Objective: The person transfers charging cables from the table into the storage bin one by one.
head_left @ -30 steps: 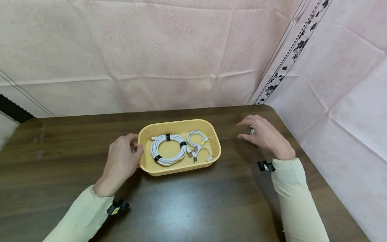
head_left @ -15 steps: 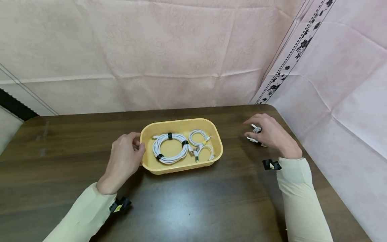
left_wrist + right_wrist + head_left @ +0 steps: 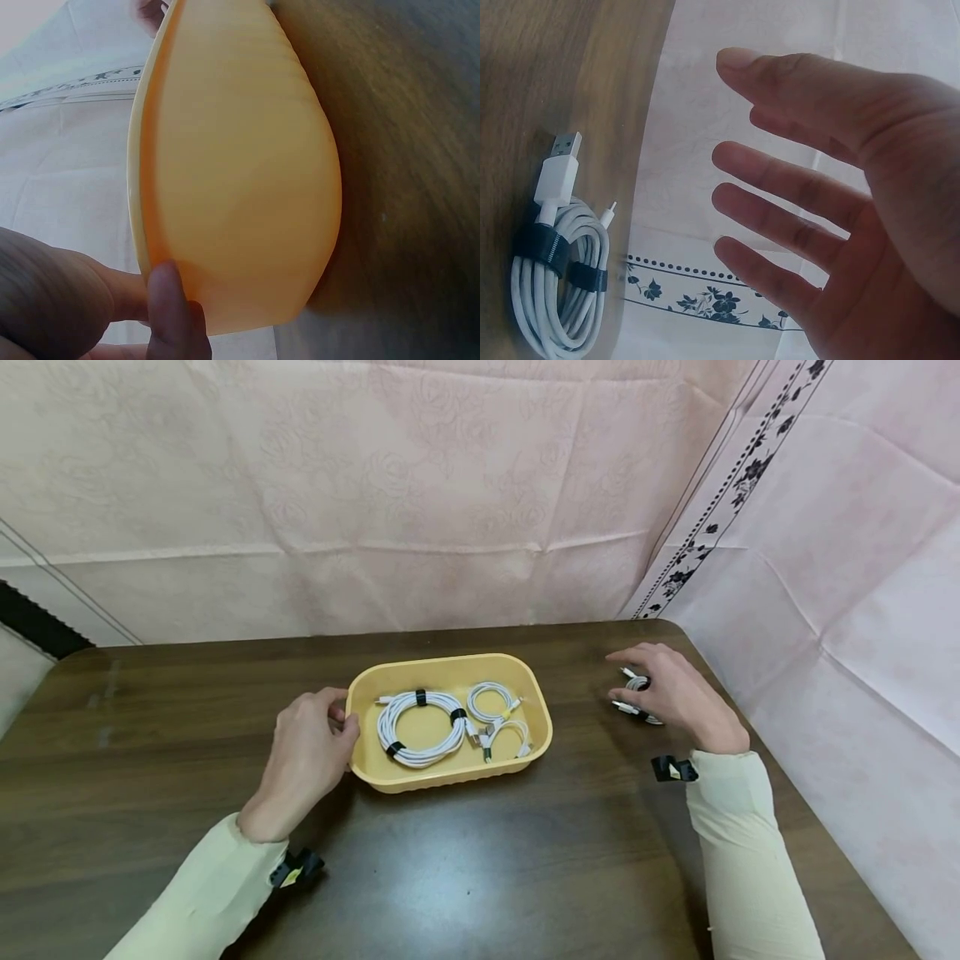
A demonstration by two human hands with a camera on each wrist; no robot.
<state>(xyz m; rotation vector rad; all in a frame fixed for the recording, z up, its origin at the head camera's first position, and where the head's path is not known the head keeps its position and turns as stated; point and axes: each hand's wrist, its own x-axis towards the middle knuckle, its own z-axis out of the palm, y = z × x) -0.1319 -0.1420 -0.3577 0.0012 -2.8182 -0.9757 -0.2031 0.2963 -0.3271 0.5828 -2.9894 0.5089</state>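
At its left end, the yellow plastic basket [image 3: 450, 782] is pinched by my left hand [image 3: 303, 747]. The left wrist view shows the thumb [image 3: 166, 300] against the basket's outer wall, with other fingers partly hidden behind the rim. Inside the basket lie a large white cable coil [image 3: 386, 727] with black straps, a smaller white coil [image 3: 472, 700] and a short white cable [image 3: 519, 732]. My right hand [image 3: 671, 693] hovers with parted fingers over another coiled white USB cable [image 3: 547, 292] bound by black straps. In the right wrist view, that cable lies on the table, apart from the fingers.
The brown wooden table [image 3: 420, 877] reaches back to a wall draped in pale patterned cloth [image 3: 420, 510]. A second cloth sheet [image 3: 847, 568] with a black floral border hangs along the table's right edge, close to my right arm.
My right hand has shifted slightly right in the head view, and more of the strapped cable shows beneath it. The left hand keeps its hold on the basket.
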